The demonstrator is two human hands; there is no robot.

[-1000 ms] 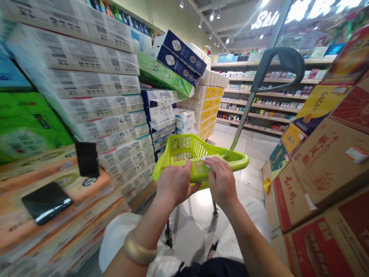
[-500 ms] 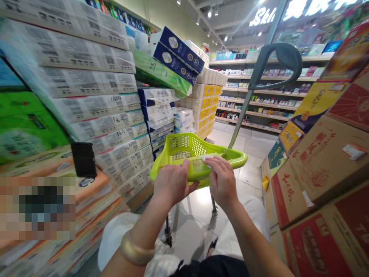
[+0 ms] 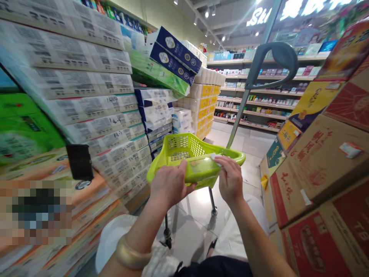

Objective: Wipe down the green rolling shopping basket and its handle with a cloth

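Note:
A lime-green wheeled shopping basket (image 3: 184, 145) stands on the floor in front of me, its grey pull handle (image 3: 272, 57) raised to the upper right. My left hand (image 3: 170, 184) grips the basket's near rim, fingers curled over it. My right hand (image 3: 230, 177) pinches the right end of a small pale wipe or strip (image 3: 203, 163) that lies stretched along the same rim. A gold bangle (image 3: 131, 256) sits on my left wrist.
Stacked tissue and paper packs (image 3: 95, 100) wall in the left side, with a black device (image 3: 79, 161) lying on them. Cardboard cartons (image 3: 319, 161) are piled on the right. Store shelves (image 3: 259, 100) run across the far end of the tiled aisle (image 3: 196, 227).
My right hand has slid to the right along the rim, drawing the pale strip out wider. My left hand stays on the rim.

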